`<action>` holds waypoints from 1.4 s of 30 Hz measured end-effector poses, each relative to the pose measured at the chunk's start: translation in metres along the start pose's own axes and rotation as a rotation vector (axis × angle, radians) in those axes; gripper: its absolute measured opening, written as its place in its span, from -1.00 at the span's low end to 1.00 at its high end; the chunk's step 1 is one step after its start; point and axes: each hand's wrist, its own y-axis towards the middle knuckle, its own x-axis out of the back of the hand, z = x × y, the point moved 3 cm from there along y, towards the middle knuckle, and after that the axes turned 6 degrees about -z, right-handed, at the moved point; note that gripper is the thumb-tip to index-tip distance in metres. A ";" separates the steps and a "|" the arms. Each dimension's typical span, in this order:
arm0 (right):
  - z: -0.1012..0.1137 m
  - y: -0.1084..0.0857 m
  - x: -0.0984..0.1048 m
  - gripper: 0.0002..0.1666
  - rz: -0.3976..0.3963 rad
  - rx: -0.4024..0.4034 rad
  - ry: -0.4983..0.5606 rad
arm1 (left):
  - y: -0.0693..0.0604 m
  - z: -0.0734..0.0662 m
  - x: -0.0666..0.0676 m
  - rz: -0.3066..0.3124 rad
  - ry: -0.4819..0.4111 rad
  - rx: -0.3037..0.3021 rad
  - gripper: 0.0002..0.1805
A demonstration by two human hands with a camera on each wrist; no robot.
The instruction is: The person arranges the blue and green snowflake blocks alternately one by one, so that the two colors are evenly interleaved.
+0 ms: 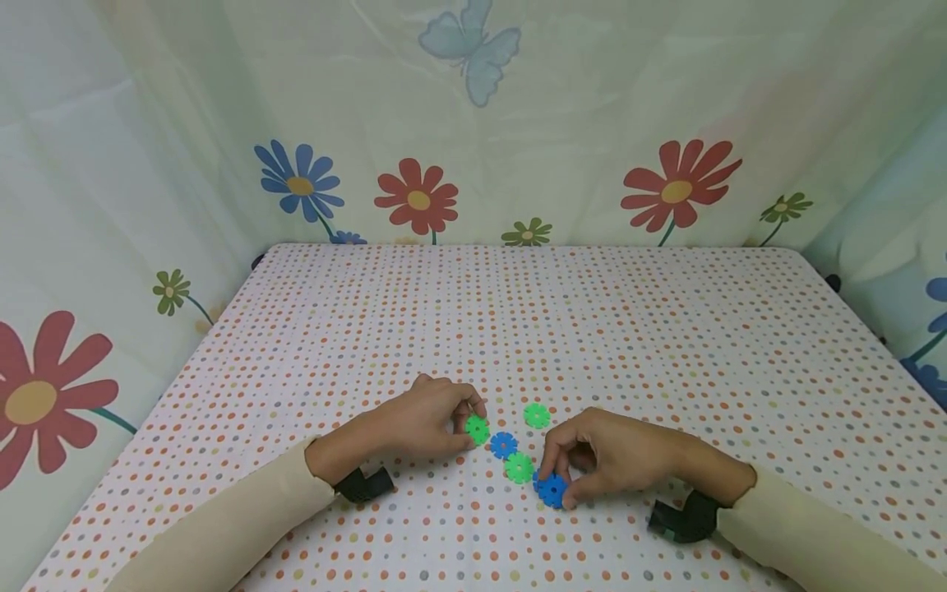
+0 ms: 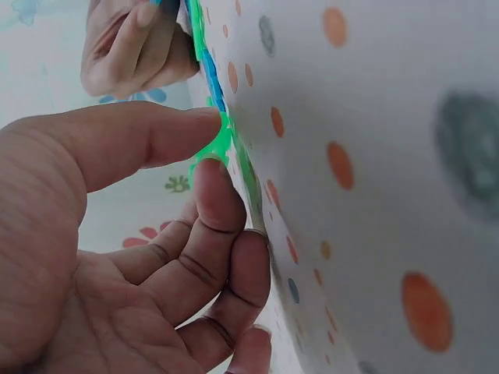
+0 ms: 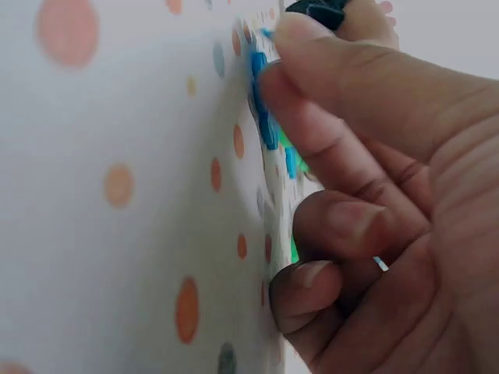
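A diagonal row of flower-shaped plastic discs lies on the dotted tabletop. My left hand (image 1: 422, 419) pinches the green disc (image 1: 477, 429) at the upper left end between thumb and fingertip; the left wrist view shows this green disc (image 2: 218, 144) close to the cloth. Beside it come a blue disc (image 1: 504, 446) and a second green disc (image 1: 519, 468). At the lower right end my right hand (image 1: 621, 452) holds a dark blue disc (image 1: 553, 492) between thumb and finger. Another blue edge shows just behind it, partly covered. Whether the discs interlock I cannot tell.
A loose green disc (image 1: 536, 415) lies just beyond the row, near my right knuckles. The dotted cloth (image 1: 518, 329) covers the table. A flowered curtain (image 1: 562, 107) hangs along the back and sides. Dark wrist mounts (image 1: 684, 520) sit under both forearms.
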 end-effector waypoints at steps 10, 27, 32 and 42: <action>-0.019 0.010 0.026 -0.72 -0.181 0.073 0.168 | 0.002 0.020 0.010 -0.009 -0.051 0.087 -0.71; -0.040 0.043 0.075 -0.63 -0.391 -0.075 0.149 | 0.023 0.052 0.031 -0.057 -0.204 0.191 -0.71; -0.040 0.046 0.077 -0.62 -0.417 -0.116 0.137 | 0.031 0.061 0.041 -0.103 -0.368 0.263 -0.71; -0.044 0.049 0.076 -0.60 -0.424 -0.150 0.141 | 0.043 0.096 0.059 -0.209 -0.486 0.363 -0.59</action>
